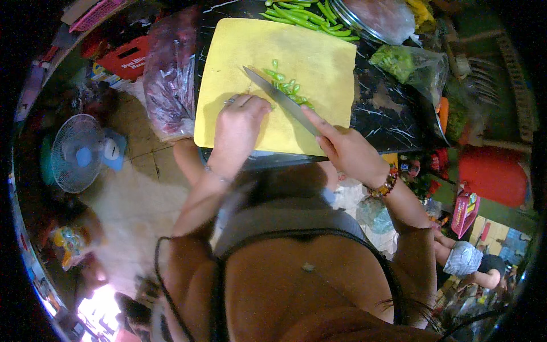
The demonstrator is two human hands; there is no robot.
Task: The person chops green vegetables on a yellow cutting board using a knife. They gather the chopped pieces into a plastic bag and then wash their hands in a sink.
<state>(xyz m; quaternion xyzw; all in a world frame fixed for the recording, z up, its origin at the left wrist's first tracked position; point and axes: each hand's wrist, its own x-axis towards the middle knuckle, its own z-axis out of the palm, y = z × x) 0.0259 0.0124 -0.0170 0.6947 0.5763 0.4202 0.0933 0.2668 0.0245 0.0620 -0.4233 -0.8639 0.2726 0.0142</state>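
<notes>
My right hand (354, 153) is closed round a kitchen knife (285, 102), its forefinger stretched along the blade. The blade slants to the upper left, low over a yellow cutting board (228, 51). Just past the blade lie slices of green chili (289, 87). On the board left of the knife, my left hand (240, 121) has its fingers curled together. Whatever they may pinch is hidden; small bits lie by the fingertips.
Whole green chilies (305, 17) lie beyond the board on a black marbled table (379, 122). A bag of chopped greens (399, 65) and a plastic-covered bowl (382, 20) stand to the right. A fan (80, 154) is at left; another person (464, 262) shows at lower right.
</notes>
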